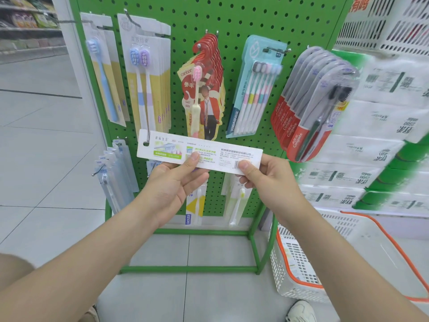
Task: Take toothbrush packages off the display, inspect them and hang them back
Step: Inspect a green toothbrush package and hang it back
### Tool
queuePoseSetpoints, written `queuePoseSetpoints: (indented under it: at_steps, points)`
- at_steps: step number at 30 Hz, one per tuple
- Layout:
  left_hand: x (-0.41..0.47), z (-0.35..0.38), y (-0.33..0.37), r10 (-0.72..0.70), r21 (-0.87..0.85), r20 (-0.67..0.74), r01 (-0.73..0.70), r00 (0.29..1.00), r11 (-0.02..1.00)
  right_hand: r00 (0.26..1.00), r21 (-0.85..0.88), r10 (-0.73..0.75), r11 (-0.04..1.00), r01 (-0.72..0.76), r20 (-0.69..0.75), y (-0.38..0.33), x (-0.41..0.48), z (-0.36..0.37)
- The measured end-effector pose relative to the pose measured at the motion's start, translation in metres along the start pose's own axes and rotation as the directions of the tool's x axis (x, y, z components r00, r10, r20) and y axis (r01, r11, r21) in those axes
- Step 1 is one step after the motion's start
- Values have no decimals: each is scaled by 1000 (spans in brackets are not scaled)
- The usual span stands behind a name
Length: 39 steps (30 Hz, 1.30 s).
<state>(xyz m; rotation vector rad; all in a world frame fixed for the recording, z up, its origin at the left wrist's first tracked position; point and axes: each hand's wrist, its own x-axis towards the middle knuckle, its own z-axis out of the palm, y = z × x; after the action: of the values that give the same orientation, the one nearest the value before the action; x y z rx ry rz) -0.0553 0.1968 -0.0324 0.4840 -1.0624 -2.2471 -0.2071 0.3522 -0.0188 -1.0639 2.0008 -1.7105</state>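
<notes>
We are inspecting: our left hand (171, 182) and right hand (267, 177) pinch the toothbrush package (204, 152) crosswise, printed back towards us, before the lower middle of the pegboard display (232, 24). Next, we judge, it must turn upright to rehang.

We log a white package (199, 154) with a green panel and black print. Above the left hand (171, 184), red packs (209, 49); above the right hand (271, 177), red-and-grey packs (299, 129). The pegboard (234, 22) is green, hole-dotted. Below the right hand, the basket (293, 254) is white with an orange rim.
</notes>
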Motion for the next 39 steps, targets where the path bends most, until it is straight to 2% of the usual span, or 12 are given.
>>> queuePoseSetpoints:
  at_steps: [5, 7, 9, 11, 12, 13, 16, 18, 20, 26, 35, 39]
  points:
    - [1, -1, 1, 11, 27, 0, -11, 1000, 1000, 997, 84, 67, 994, -70, 43, -2, -1, 0]
    - [2, -2, 1, 19, 75, -10, -19, 1000, 997, 989, 56, 128, 990, -132, 75, -3, 0, -1]
    - [2, -4, -2, 16, 184, -8, -15, 1000, 983, 983, -150, 172, 976, -161, 68, -2, -2, -2]
    - [0, -5, -5, 5, 327, 5, -6, 1000, 945, 984, -423, 167, 898, -126, 61, 2, -4, -1]
    - [-1, -5, -6, -1, 404, 19, -7, 1000, 915, 985, -479, 158, 872, -104, 74, 3, -5, 1]
    - [-2, -4, -7, -9, 477, 41, -11, 999, 879, 985, -461, 146, 883, -88, 93, 4, -6, 4]
    - [-6, -2, -10, -61, 634, 114, -25, 992, 773, 988, -237, 57, 971, -22, 141, 2, -7, 11]
    - [-9, 0, -14, -70, 687, 136, -43, 988, 726, 996, -140, 6, 990, 7, 94, 0, -6, 11]
    - [-10, 1, -15, -42, 710, 138, -69, 989, 701, 996, -119, 20, 993, -9, 87, 1, -5, 10]
    - [-9, 0, -14, -30, 690, 154, -86, 988, 719, 975, -11, 145, 989, -145, 167, 2, -4, 2]
    - [-9, -2, -10, -131, 656, 201, -34, 971, 754, 950, 72, 169, 978, -194, 262, -3, -5, -4]
    - [-10, -1, -9, -175, 626, 201, 11, 964, 780, 948, 43, 181, 979, -199, 260, -4, -5, -5]
